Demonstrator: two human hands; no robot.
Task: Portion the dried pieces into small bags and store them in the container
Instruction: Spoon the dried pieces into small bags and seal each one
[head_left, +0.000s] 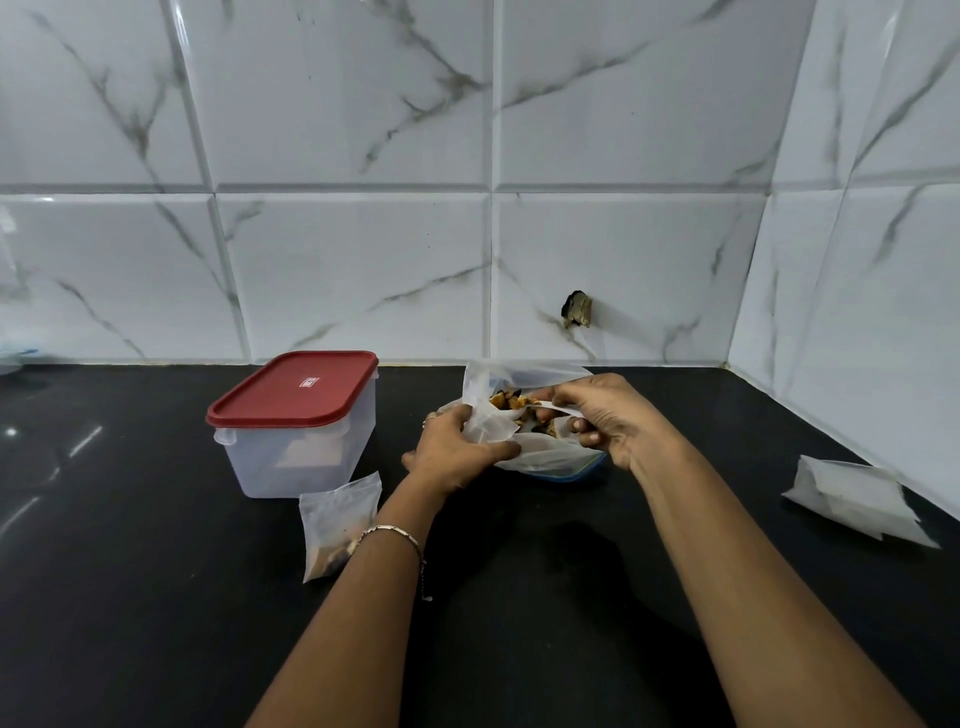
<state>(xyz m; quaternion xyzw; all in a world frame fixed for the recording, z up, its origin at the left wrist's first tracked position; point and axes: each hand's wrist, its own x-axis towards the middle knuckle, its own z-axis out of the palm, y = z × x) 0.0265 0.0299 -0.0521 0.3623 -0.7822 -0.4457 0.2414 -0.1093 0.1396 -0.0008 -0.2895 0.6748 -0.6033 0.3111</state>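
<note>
A large clear bag (545, 452) of brown and orange dried pieces (511, 401) lies on the black counter (156, 597) by the wall. My left hand (452, 454) grips a small white bag (488, 423) at the large bag's mouth. My right hand (605, 415) reaches into the large bag, its fingers curled among the pieces. One filled small bag (337, 525) lies in front of the translucent container (296, 447), which is closed with a red lid (296, 387).
A stack of empty small bags (857, 493) lies at the right, near the side wall. White marble tiles close off the back and right. A dark hole (576, 309) breaks the back wall just above the bag.
</note>
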